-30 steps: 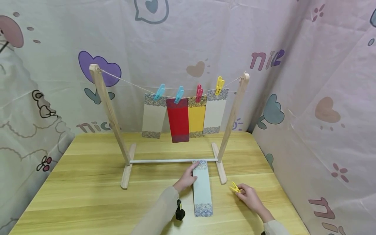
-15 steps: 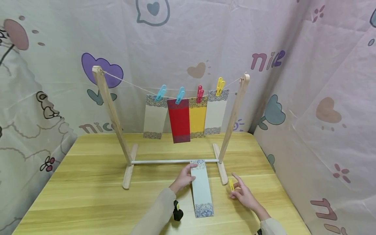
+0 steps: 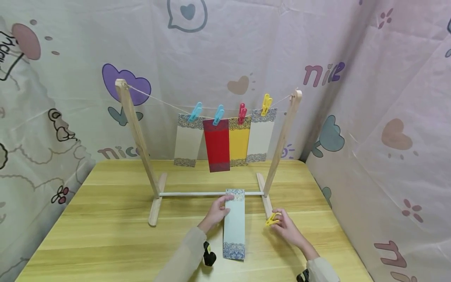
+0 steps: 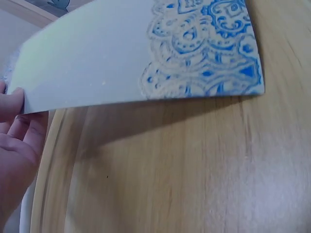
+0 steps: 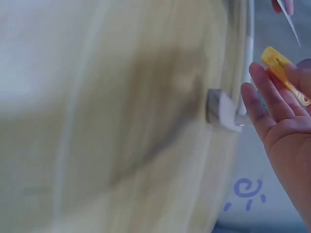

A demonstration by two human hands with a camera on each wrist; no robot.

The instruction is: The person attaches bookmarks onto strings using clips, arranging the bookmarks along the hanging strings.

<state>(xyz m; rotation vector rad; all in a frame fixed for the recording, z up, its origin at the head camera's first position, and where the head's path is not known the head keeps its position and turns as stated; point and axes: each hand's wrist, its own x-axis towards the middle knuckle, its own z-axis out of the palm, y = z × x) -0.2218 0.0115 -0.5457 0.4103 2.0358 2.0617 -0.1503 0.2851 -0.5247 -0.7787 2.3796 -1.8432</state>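
Observation:
My left hand (image 3: 215, 212) pinches a pale blue paper strip (image 3: 234, 223) by its left edge, thumb on the front. Blue lace-like patterns mark both ends of the strip; in the left wrist view the patterned end (image 4: 209, 53) hangs above the wood with a shadow below. Over to the right, my right hand (image 3: 288, 229) holds a yellow clothespin (image 3: 272, 220) between thumb and fingers, in front of the rack's right foot. The right wrist view shows the same yellow clothespin (image 5: 279, 65) against the thumb, with the other fingers extended.
A wooden rack (image 3: 282, 145) carries a string with a cream card (image 3: 188, 143), a red card (image 3: 217, 147), a yellow card (image 3: 239, 143) and a white card (image 3: 260, 137), held by coloured clothespins. A white rod (image 3: 190, 194) joins its feet on the wooden table (image 3: 105, 235).
The left hand has drawn the paper strip slightly left and raised it toward the head camera. The right hand has moved left and turned the yellow clothespin in its fingers.

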